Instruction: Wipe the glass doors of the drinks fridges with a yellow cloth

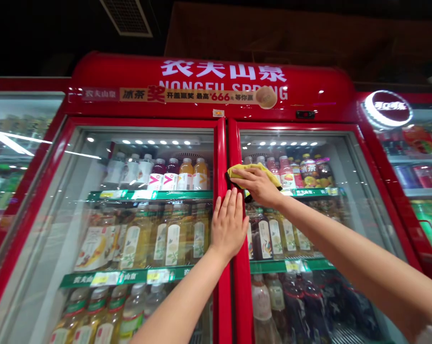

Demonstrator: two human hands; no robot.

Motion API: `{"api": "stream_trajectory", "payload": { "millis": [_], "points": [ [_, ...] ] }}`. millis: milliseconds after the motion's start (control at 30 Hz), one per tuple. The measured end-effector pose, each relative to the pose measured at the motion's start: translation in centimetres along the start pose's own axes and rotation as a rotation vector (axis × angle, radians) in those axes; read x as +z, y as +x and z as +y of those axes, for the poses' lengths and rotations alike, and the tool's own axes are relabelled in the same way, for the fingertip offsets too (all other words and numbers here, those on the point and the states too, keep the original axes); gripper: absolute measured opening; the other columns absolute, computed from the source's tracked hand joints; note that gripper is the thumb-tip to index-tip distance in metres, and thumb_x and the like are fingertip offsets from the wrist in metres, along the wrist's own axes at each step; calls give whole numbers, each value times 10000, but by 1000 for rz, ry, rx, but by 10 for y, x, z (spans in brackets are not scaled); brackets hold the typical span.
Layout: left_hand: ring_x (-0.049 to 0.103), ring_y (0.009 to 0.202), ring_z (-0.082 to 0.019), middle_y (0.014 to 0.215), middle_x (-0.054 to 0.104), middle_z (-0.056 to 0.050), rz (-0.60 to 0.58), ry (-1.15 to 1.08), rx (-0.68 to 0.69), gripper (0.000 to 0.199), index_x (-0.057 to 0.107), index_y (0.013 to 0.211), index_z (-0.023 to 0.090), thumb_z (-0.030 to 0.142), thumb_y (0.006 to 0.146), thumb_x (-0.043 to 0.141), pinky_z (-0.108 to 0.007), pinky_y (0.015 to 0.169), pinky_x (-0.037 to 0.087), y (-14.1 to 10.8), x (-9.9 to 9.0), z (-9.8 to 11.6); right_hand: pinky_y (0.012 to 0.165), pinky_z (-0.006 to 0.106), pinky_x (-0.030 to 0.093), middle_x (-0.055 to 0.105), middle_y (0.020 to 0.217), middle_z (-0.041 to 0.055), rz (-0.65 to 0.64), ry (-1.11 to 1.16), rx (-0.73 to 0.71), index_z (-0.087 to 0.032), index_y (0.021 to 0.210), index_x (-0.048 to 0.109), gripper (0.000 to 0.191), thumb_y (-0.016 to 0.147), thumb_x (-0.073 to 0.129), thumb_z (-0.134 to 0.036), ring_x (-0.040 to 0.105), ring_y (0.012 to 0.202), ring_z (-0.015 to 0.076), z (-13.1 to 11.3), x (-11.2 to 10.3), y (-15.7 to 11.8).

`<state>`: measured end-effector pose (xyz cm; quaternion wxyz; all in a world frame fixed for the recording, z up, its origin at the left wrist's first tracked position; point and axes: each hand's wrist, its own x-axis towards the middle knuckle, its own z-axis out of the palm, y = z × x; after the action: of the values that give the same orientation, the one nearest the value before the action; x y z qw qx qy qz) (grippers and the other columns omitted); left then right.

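A yellow cloth [272, 174] with a dark edge lies against the right door's red frame [243, 291] and the neighbouring glass, level with the top shelf of bottles. The right hand [257, 186] is spread over it, its grip open, fingers nearly straight and laid on the fabric. Just below, the left hand [230, 223] rests flat across the meeting door frames, fingers extended, its grip open and holding nothing. Behind the glass, bottles [173, 239] line shelves with green strips [182, 195]; above runs a red header [119, 69] with white lettering.
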<state>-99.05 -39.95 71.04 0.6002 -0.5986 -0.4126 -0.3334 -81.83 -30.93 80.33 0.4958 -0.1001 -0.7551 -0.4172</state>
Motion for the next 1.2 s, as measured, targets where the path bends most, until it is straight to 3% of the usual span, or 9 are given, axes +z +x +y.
{"api": "stream_trajectory", "payload": {
  "millis": [267,433,567,700,967,1067,1200],
  "points": [
    [324,1547,-267,1640,389,-166,59,-25,-24,593,356,1570,99,338,1033,432,-496,1285,255,12,-25,-4,1110,473,421,452,1609,-55,-47,63,-58,-398,1523,472,666,930,484,-95,495,1370,246,-24,1,-48],
    [297,1559,-251,1647,381,-150,47,-27,-27,592,351,1576,99,334,1036,417,-477,1292,247,36,-17,-6,1054,455,458,505,1573,-27,8,-69,127,-383,1498,512,620,942,477,-112,519,1391,249,-22,-2,-56],
    [298,1558,-225,1638,404,-109,18,-18,-39,557,358,1578,119,280,1046,371,-473,1299,234,59,2,-10,1135,465,387,490,1584,-14,-21,-172,212,-355,1480,545,524,991,461,-186,409,1490,259,-15,-1,-28],
    [321,1547,-216,1621,426,-93,32,8,-84,523,404,1557,121,218,1051,316,-475,1295,253,70,16,-15,1175,474,338,428,1627,-13,-58,-227,296,-340,1504,513,519,1011,403,-222,363,1517,257,6,-9,22],
    [330,1543,-228,1628,404,-84,22,71,-74,536,381,1572,133,187,1042,318,-494,1282,294,64,18,-16,1118,532,382,378,1659,14,5,-237,495,-298,1515,495,593,949,381,-160,354,1517,295,56,-26,125],
    [339,1538,-235,1630,398,-82,37,69,-63,541,389,1570,145,167,1034,320,-508,1273,315,63,19,-17,1125,574,369,358,1668,16,38,-207,499,-296,1507,506,613,926,392,-139,315,1535,314,64,-24,136],
    [346,1534,-231,1621,417,-88,48,34,-50,562,403,1560,132,109,1006,312,-495,1271,324,62,19,-18,1165,601,323,387,1652,26,66,-179,372,-287,1489,533,584,930,416,-166,326,1528,328,63,-17,113]
  ]
}}
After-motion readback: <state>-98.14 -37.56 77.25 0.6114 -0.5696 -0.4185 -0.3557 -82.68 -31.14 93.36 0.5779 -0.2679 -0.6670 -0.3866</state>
